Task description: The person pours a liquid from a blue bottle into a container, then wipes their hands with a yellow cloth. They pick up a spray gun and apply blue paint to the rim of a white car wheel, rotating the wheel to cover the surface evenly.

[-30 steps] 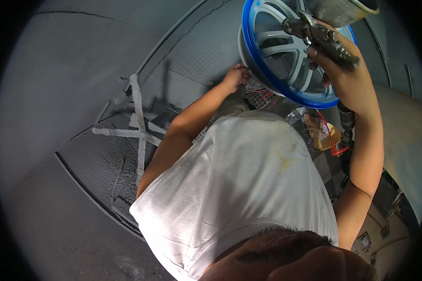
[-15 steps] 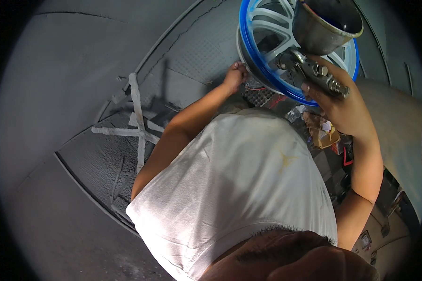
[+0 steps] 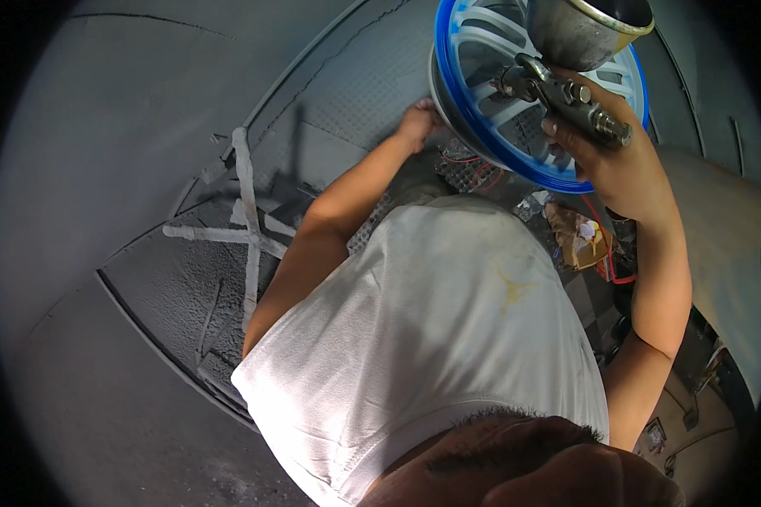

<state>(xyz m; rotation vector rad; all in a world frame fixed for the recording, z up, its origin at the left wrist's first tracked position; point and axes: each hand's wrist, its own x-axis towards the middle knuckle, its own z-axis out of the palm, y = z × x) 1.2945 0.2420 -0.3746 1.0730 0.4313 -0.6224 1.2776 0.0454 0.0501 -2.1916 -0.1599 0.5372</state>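
A wheel rim (image 3: 448,63) with a bright blue outer lip and pale spokes is tilted at the top. My left hand (image 3: 418,127) grips its back edge on the left side, fingertips partly hidden. My right hand (image 3: 617,156) is wrapped round a metal spray gun (image 3: 571,97) held over the spokes, with a paint-stained metal cup (image 3: 575,42) on top. The cup covers part of the wheel.
A cross-shaped stand (image 3: 249,237), crusted pale grey, stands at left against grey surfaces (image 3: 118,101). Below the wheel lie red hose (image 3: 621,279), an open cardboard box (image 3: 579,249) and scattered clutter. A large pale curved panel (image 3: 727,220) is at right.
The spray gun and cup first swung down and leftward across the wheel, then rose slightly. My left hand has shifted a little left, still at the rim's edge.
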